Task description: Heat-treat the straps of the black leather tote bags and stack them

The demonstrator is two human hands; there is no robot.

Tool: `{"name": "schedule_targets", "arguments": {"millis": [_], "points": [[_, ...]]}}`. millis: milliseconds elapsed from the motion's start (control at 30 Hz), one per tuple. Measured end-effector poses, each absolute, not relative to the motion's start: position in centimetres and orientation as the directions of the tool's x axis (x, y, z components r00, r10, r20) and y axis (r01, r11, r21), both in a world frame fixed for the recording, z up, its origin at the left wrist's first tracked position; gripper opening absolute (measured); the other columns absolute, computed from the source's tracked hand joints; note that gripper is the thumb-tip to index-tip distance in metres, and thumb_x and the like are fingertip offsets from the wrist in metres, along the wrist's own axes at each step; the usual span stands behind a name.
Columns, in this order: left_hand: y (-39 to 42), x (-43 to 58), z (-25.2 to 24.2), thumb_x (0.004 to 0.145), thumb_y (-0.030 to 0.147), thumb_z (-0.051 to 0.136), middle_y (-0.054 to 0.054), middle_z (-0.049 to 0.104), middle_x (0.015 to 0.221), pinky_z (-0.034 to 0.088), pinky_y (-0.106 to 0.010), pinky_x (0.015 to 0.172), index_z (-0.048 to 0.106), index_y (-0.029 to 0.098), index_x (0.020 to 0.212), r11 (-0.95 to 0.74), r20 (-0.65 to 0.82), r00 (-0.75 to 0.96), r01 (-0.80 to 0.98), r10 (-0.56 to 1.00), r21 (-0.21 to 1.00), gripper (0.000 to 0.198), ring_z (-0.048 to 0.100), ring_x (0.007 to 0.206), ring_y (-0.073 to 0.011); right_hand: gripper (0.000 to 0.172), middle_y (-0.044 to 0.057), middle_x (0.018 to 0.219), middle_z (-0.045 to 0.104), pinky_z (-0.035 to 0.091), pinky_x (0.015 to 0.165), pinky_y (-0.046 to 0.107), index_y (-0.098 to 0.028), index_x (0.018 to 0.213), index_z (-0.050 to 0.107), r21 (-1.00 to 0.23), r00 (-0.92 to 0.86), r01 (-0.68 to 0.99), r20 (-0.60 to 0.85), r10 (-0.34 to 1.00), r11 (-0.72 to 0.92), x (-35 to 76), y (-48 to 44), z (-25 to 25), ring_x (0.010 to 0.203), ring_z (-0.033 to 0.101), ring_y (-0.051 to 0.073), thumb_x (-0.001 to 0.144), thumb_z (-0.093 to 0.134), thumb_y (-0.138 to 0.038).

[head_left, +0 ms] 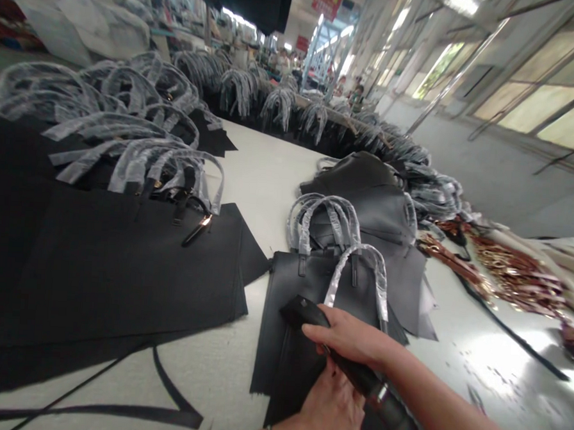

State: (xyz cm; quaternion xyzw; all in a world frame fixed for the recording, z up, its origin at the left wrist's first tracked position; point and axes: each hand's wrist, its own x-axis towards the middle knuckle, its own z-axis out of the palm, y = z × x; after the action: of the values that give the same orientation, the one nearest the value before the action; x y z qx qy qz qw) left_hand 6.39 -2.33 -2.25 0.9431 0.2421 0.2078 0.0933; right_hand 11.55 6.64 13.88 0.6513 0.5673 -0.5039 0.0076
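Over the smooth black leather-look bag (280, 343), near the bottom middle, handling a long black piece with an angular end, a small stud (306, 311) and a silver-coloured band (382, 393). Wrapping the right hand (352, 337) around the piece from above, pressing thumb and fingers close about it. Curling the fingers of the left hand (330, 403) together just beneath; being unable to tell whether pinching the piece or something under it.

For handling this well, probably needing a firm right grip behind the angular end, leaving the stud uncovered, while bracing from below with the left. Likely gaining by not scraping the hard band across the bag's smooth face, and by not crushing the arched handle in clear plastic wrap (382, 290) just behind the right hand.

Along the bag's left edge, having only a narrow strip of the pale table (265, 159), pinched nearly to nothing beside the pointed corner of the flat matte-black stack (121, 264). Finding more bare surface farther back, between the stacks, and to the right, around the thin dark strap (506, 332). Near the flat black strips (151, 416) at lower left, possibly risking a snag.
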Motion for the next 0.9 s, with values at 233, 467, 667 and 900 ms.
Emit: {"name": "schedule_targets", "arguments": {"millis": [233,467,667,900], "points": [[-2.4,6.9,-2.7,0.081,0.038,0.051,-0.021,0.048,0.139,0.027,-0.055,0.106,0.045,0.002,0.136,-0.852,0.292,0.816,0.399,0.499,0.339,0.065,0.035,0.131,-0.0378,0.018,0.001,0.067,0.065,0.047,0.053,0.024,-0.017,0.088,0.062,-0.587,-0.140,0.736,-0.619,0.773,-0.337,11.8,6.0,13.6,0.060,0.062,0.016,0.082,0.060,-0.033],[-1.5,6.5,-2.3,0.095,0.033,0.037,-0.013,0.057,0.132,0.027,-0.044,0.109,0.051,0.009,0.132,-0.856,0.379,0.776,0.390,0.504,0.339,0.046,0.041,0.129,-0.0263,0.042,-0.003,0.062,0.060,0.046,0.046,0.023,-0.022,0.125,0.050,-0.629,-0.023,0.714,-0.459,0.888,-0.307,11.2,6.8,14.9,0.050,0.061,0.016,0.086,0.053,-0.036],[-2.2,6.5,-2.1,0.087,0.034,0.046,-0.019,0.052,0.136,0.030,-0.052,0.105,0.048,0.005,0.135,-0.852,0.332,0.798,0.396,0.504,0.343,0.057,0.046,0.123,-0.0342,0.022,0.001,0.081,0.070,0.047,0.067,0.026,-0.019,0.095,0.069,-0.578,-0.125,0.798,-0.437,0.891,-0.172,12.1,4.7,14.5,0.078,0.065,0.021,0.077,0.064,-0.029],[-1.6,6.4,-1.3,0.087,0.029,0.047,-0.017,0.060,0.126,0.027,-0.056,0.107,0.060,0.012,0.123,-0.780,0.264,0.740,0.539,0.619,0.319,0.043,0.046,0.124,-0.0341,0.042,-0.001,0.083,0.069,0.049,0.071,0.027,-0.022,0.120,0.060,-0.650,-0.030,0.746,-0.251,0.968,-0.145,12.1,5.4,16.0,0.076,0.066,0.019,0.079,0.064,-0.031]]}}
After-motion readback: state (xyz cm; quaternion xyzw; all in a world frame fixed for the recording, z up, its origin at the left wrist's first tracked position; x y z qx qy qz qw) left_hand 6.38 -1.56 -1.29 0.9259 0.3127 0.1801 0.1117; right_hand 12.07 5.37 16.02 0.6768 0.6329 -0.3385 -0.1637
